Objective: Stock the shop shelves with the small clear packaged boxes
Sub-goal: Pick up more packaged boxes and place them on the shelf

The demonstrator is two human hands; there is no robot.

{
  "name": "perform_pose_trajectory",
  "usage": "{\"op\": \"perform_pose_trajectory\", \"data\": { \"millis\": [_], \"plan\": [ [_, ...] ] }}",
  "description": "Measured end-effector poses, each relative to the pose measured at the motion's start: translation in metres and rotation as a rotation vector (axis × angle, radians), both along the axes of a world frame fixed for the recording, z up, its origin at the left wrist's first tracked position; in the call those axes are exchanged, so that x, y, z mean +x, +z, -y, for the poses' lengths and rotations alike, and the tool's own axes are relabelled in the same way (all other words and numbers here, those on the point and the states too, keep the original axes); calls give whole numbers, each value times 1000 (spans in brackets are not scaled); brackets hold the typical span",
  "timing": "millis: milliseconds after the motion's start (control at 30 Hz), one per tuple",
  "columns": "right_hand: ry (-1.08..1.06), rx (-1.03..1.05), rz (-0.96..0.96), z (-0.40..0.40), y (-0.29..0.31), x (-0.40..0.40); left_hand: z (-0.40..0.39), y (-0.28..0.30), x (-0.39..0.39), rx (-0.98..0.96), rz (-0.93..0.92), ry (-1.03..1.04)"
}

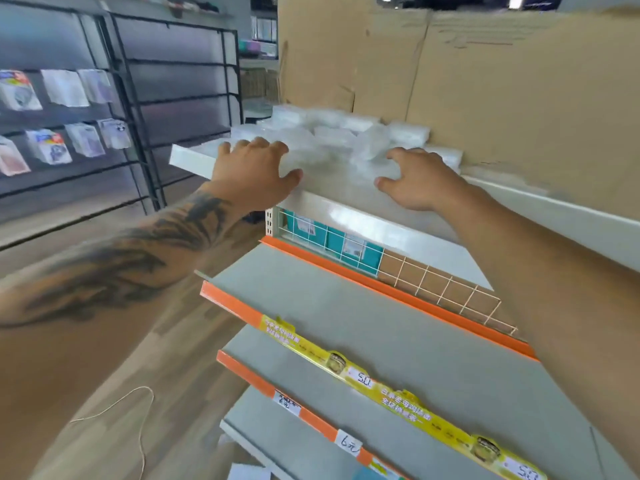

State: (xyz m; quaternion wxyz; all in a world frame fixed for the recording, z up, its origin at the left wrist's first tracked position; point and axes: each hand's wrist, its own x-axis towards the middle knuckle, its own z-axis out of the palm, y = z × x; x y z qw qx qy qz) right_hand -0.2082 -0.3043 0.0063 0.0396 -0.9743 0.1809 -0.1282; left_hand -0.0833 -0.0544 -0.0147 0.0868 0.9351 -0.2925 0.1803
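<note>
Down at the bottom of the frame we've got bare grey lower shelves (398, 348) with orange and yellow price strips (391, 386), nothing stocked on them that we can see. Up at centre, our left hand (254, 168) rests on the near edge of the white top shelf (194, 157), fingers spread and slightly bent, while our right hand (415, 178) sits beside it, fingers curled loosely at the clear packaged boxes (343, 136); whether it grips one we can't tell through the blur. That pile lies loose and jumbled against the cardboard carton (485, 74) at upper right. We'd judge plenty left: boxes unsorted, shelves below unfilled.
</note>
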Motion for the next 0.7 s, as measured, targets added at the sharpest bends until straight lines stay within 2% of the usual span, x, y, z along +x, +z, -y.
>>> {"op": "perform_pose_trajectory", "data": {
  "millis": [100,233,467,700],
  "plan": [
    [-16,14,-44,-4,-7,18,-3,-4,27,-5,-40,-36],
    [-41,4,-3,-5,-14,29,-1,-8,39,-44,-27,-87],
    [-47,-17,36,-5,-9,31,-5,3,47,22,19,-138],
    [-22,153,30,-5,-11,17,1,3,50,11,-24,-200]
  ]
}}
